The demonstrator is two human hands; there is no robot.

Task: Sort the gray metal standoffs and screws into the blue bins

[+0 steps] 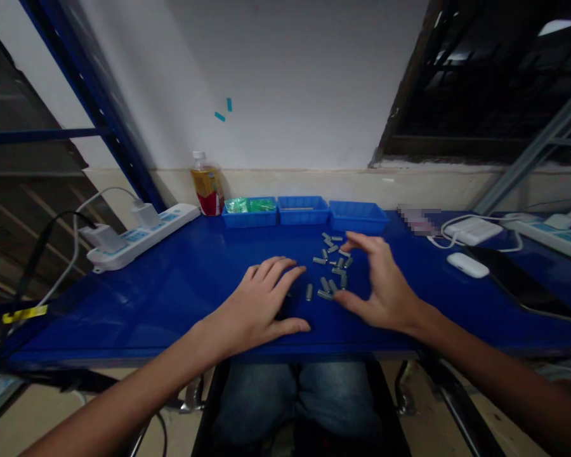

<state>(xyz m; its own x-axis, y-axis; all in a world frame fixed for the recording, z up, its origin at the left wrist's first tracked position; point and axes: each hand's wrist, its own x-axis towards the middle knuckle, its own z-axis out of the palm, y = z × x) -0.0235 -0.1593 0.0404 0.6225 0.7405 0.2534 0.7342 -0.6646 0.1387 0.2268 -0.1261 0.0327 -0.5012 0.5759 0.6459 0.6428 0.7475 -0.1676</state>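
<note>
Several small grey metal cylinders (339,271) lie scattered on the blue tabletop (195,279), between my two hands. My left hand (269,298) hovers or rests just left of them, fingers spread and thumb apart; a single cylinder (309,292) lies nearest to it. At the right side of the pile is my right hand (380,285), its thumb and fingers wide apart around the pile's edge. Its thumb tip is close to the cylinders at the near side; whether it touches them I cannot tell. No object shows in either hand.
Along the wall stand three blue trays; the left tray (250,219) holds green packets, the middle tray (303,217) a thin item, beside the right tray (359,223). A drink bottle (206,187), power strip (143,238), phone (523,282), white case (467,264) and cables flank them.
</note>
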